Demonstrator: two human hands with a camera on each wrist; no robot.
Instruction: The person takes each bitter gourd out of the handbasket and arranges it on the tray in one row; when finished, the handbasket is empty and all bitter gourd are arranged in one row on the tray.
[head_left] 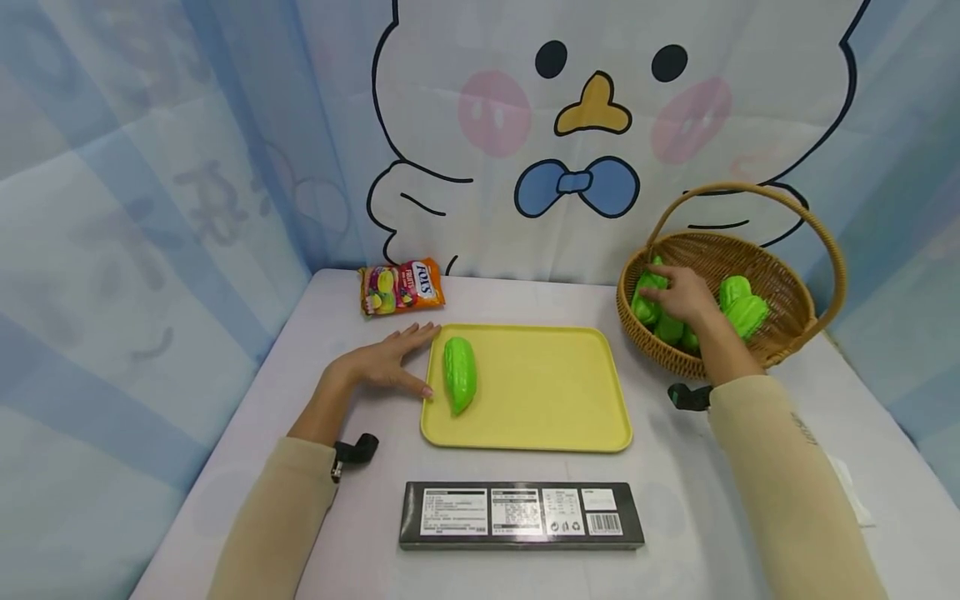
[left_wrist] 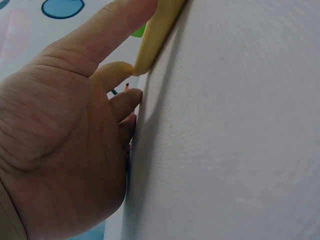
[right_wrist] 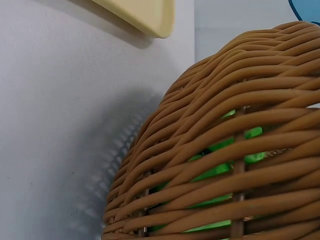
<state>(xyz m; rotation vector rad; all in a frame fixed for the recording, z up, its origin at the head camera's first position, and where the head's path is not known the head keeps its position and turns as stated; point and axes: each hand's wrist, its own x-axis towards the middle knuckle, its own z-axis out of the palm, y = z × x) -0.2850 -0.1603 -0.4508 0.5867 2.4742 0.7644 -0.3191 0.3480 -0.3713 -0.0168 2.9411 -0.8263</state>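
My left hand [head_left: 382, 362] lies at the left edge of the yellow tray [head_left: 547, 387], fingers spread and thumb at the rim. In the left wrist view the tray's side [left_wrist: 160, 35] shows beside the thumb. On the tray's left part lies one bright green ridged vegetable [head_left: 460, 375], shaped like a bitter melon. My right hand [head_left: 684, 296] reaches inside the wicker basket [head_left: 780, 275], its thumb and fingers pinching another green vegetable [head_left: 643, 310] by the left wall. More green vegetables [head_left: 744, 310] lie in the basket. In the right wrist view the weave [right_wrist: 225, 145] hides the hand.
An orange candy bag [head_left: 402, 286] sits behind the tray on the left. In front of the tray lies a long dark box [head_left: 521, 516] with white label panels. The basket's tall handle [head_left: 832, 250] arches over its opening. A printed curtain [head_left: 570, 233] hangs behind the table.
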